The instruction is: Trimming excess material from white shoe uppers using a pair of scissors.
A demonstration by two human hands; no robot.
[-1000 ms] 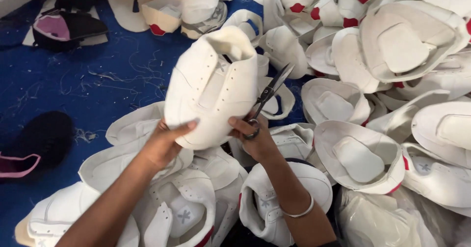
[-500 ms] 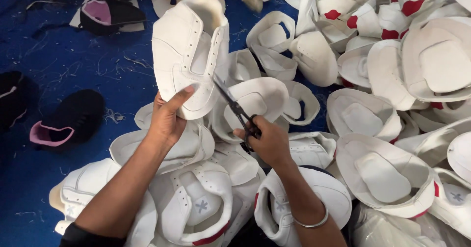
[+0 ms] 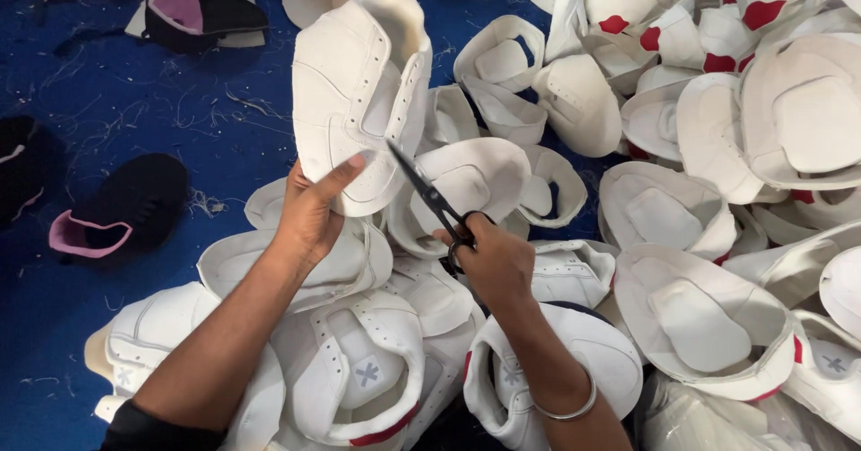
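Head view: left hand (image 3: 309,218) grips the white shoe upper (image 3: 359,101) by its near end — long axis running far; right hand (image 3: 498,263) closed on black scissors (image 3: 430,195), tips touching the upper's right edge

My left hand (image 3: 309,218) was bare, with no ring or glove on it, and the forearm ran bare down to a dark sleeve (image 3: 157,429) bunched near the elbow. My right hand (image 3: 498,263) was bare too, and a thin silver bangle (image 3: 565,409) circled that wrist, plain and smooth.
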